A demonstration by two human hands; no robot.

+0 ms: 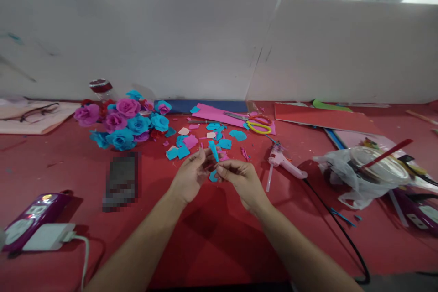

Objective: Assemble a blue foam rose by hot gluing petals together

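A: Where are the two hands?

B: Both are to the left of the pink glue gun (285, 163), over the red worktop (219, 246). The left hand (190, 173) and the right hand (239, 179) are very close together.

A: What do they have?

B: A thin bit of blue paper (213, 149). It sticks up and leans a little. The right grip pinches its low end with the thumb and a finger. The left one curls right by it, but I cannot tell if that grip is pinching too.

A: So where is that blue bit?

B: Left of the glue gun, between the two hands.

A: And what else is around the glue gun?

B: Lots of small paper scraps (190, 141), blue and pink, lie to its left, past the hands. Way over left is a bunch of flowers (122, 138). Behind it are scissors (259, 128) with a yellow handle. On its right is a see-through bag (356, 191), with a red stick (386, 154) by it.
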